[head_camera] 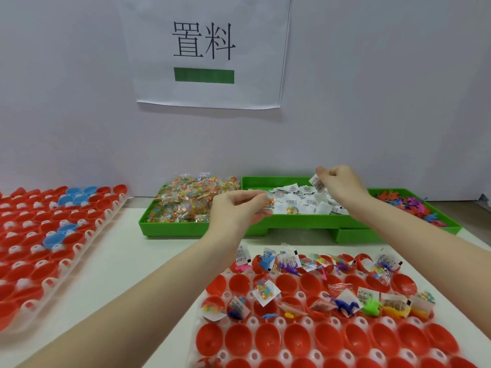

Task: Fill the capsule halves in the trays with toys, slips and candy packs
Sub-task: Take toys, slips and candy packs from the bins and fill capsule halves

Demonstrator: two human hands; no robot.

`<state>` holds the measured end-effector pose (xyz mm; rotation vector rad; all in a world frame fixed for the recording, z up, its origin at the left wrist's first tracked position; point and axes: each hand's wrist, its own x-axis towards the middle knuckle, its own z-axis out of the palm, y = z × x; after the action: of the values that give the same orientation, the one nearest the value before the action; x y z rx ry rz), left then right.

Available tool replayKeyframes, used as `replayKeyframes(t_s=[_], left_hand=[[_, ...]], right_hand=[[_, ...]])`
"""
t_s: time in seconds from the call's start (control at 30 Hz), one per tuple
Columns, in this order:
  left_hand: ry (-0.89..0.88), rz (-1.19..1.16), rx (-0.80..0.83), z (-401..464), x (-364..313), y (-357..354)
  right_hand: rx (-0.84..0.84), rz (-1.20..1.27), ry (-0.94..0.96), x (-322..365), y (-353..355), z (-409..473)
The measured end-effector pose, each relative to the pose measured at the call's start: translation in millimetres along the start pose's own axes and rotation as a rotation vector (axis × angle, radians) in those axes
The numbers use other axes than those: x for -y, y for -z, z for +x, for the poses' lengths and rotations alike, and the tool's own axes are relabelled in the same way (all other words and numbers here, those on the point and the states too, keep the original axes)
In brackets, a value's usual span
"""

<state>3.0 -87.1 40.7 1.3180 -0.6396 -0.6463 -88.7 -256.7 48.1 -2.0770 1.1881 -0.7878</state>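
**A:** What does the tray in front look like?

**B:** A clear tray on the white table holds rows of red capsule halves, open side up. The far row and the third row carry small plastic toys, printed white slips and clear candy packs with coloured beads; many of these stick up above the rims. The second row has one candy pack, and the nearest rows show only red bowls.

**A:** And the supplies?

**B:** Three green bins stand along the wall beyond the tray. The left bin is heaped with candy packs, the middle bin with slips, the right bin with toys in pink, orange and blue.

**A:** The hands?

**B:** The left hand hovers over the boundary between the left and middle bins, fingers curled, pinching a candy pack at the fingertips. The right hand is raised over the middle bin, thumb and fingers pinching one slip that hangs from them.

**A:** Anything else?

**B:** A second tray sits to the left, with red capsule halves and a few blue ones. A paper sign with printed characters and a green bar hangs on the wall.
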Motion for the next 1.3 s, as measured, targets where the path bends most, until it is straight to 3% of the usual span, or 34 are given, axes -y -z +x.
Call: replayKeyframes(t_s=[0.1,0.3,0.57,0.73,0.83,0.93,1.03,1.17,1.3], left_hand=[[0.024,-0.028,0.012,-4.6,-1.2,2.4],[0.066,-0.140,0.026,-20.7,-4.3,-6.6],[0.195,-0.454,0.151,-75.4,-15.0,-17.7],[0.022,-0.303,0.202,-108.6,-12.8,-17.4],[0.035,-0.284,0.132,-118.9,-12.7,-11.5],[0.051,-0.234,0.106,-127.1,-14.9,-1.6],[0.036,-0.157,0.120,-139.7,-17.5,5.8],[-0.017,-0.005,0.150,-152.8,-19.3,11.2],[-0.116,0.111,0.133,-159.7,-22.4,11.0]], right_hand=[[0.061,0.060,-0.024,4.1,-0.5,-7.0],[0.262,0.540,0.086,28.8,9.1,-69.9],[0.073,0.577,0.319,32.7,11.1,-130.2],[0.045,0.501,0.387,35.3,21.2,-163.5],[0.181,0.523,0.326,37.5,31.0,-178.3],[0.378,0.731,0.131,37.6,45.2,-182.5],[0.447,0.728,0.226,32.7,58.9,-193.5],[0.361,0.677,0.397,30.1,70.1,-211.3],[0.278,0.674,0.361,33.7,74.3,-219.9]])
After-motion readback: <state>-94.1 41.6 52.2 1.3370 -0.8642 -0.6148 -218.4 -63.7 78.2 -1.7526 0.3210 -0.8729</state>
